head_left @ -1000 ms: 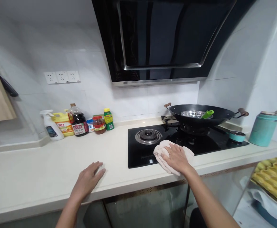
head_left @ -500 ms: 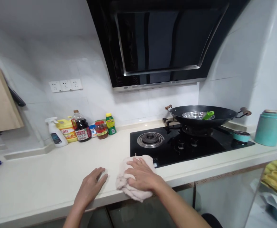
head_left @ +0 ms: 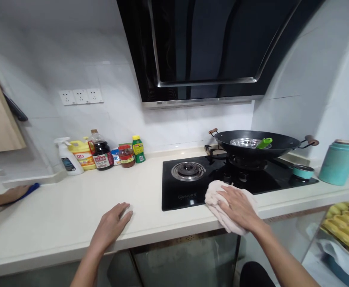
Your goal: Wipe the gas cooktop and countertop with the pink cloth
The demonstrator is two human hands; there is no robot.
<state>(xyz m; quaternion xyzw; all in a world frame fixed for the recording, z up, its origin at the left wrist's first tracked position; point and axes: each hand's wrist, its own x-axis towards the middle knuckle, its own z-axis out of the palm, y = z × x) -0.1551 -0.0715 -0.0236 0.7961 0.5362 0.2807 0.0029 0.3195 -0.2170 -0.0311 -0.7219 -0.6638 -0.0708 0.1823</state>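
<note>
My right hand (head_left: 237,206) presses a pale pink cloth (head_left: 217,199) against the front edge of the black gas stove (head_left: 177,199) and the counter strip before it. Part of the cloth hangs over the counter's front edge. To the left, my left hand (head_left: 111,226) rests on the white countertop (head_left: 72,207) with its thumb apart from the fingers and nothing in it. The stove's left burner (head_left: 188,170) is bare. On the right burner sits a black wok (head_left: 258,149) holding a steel strainer (head_left: 243,142) with a green handle (head_left: 264,143).
Another person's hand (head_left: 17,193) holds a dark blue cloth (head_left: 30,189) at far left. Along the wall stand a spray bottle (head_left: 68,157), a yellow jug (head_left: 83,153), a soy sauce bottle (head_left: 101,153) and jars. A teal canister (head_left: 338,163) stands right. The range hood (head_left: 207,48) hangs above.
My right hand has slid the pink cloth rightward along the stove's front edge. My left hand has stayed in place. The other person's hand with the blue cloth has come further into view.
</note>
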